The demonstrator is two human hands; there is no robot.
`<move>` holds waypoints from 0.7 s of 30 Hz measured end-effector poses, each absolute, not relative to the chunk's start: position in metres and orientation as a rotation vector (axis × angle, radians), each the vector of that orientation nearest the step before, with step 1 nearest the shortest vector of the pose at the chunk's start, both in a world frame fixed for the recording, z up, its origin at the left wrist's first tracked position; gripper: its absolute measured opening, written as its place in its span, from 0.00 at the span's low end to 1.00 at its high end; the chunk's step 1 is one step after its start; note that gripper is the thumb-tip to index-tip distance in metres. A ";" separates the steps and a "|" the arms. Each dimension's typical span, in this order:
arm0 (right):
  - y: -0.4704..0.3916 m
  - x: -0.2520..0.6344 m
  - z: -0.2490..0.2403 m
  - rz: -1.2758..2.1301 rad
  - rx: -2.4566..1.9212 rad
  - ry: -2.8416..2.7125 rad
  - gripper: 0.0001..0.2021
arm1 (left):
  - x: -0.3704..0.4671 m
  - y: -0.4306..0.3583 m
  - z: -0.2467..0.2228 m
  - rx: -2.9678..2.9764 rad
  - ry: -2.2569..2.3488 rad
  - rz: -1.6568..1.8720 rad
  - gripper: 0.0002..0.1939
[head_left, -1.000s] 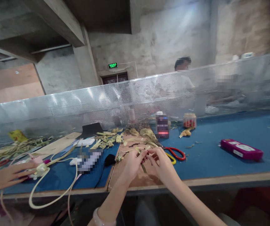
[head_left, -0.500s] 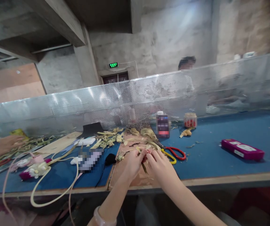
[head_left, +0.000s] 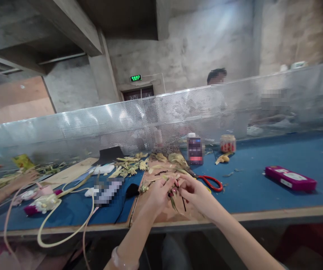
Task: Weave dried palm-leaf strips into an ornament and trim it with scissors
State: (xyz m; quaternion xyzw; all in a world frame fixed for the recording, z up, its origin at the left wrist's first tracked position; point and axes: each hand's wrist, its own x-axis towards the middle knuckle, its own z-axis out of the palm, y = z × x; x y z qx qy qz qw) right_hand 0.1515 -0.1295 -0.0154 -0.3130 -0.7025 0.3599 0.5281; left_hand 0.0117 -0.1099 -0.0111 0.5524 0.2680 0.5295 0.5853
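Over a brown board (head_left: pixel 161 218), my left hand (head_left: pixel 161 193) is closed round a small bundle of green leaves and stems (head_left: pixel 173 198) with a reddish part near the fingertips. My right hand (head_left: pixel 192 189) is bent close beside it, its fingers pinched at a thin dark stem (head_left: pixel 184 203) that points down. Pale dried leaves (head_left: pixel 178 159) lie on the board beyond both hands. Scissors with a red handle (head_left: pixel 212 183) and a yellow handle rest just right of my right hand, which partly covers them.
A pixelated bottle (head_left: pixel 194 150), a jar (head_left: pixel 228 144) and a magenta pack (head_left: pixel 290 179) stand or lie to the right. Leaf piles (head_left: pixel 130 165), a black object (head_left: pixel 132 190) and looped cables (head_left: pixel 65 240) are at left. Another person's hands (head_left: pixel 26 178) work at far left.
My right hand has turned and drawn slightly back, and the leafy bundle and dark stem now show between my hands. At far left the other person's hands have shifted; a person behind the screen moved left.
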 end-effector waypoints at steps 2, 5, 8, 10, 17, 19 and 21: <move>-0.130 0.154 -0.013 0.942 -0.738 -1.634 0.21 | 0.011 -0.110 -0.011 1.298 0.617 1.231 0.12; -0.131 0.153 -0.013 0.992 -0.796 -1.587 0.21 | 0.010 -0.109 -0.011 1.296 0.627 1.224 0.13; -0.132 0.152 -0.012 0.991 -0.833 -1.593 0.19 | 0.010 -0.109 -0.011 1.313 0.632 1.235 0.12; -0.132 0.151 -0.010 0.951 -0.851 -1.602 0.16 | 0.010 -0.110 -0.011 1.333 0.642 1.249 0.13; -0.136 0.148 -0.007 0.790 -0.909 -1.689 0.06 | 0.011 -0.111 -0.011 1.359 0.681 1.247 0.14; -0.137 0.148 -0.007 0.680 -0.961 -1.668 0.05 | 0.010 -0.110 -0.012 1.369 0.700 1.265 0.14; -0.137 0.147 -0.007 0.568 -1.011 -1.672 0.04 | 0.010 -0.109 -0.014 1.376 0.713 1.290 0.15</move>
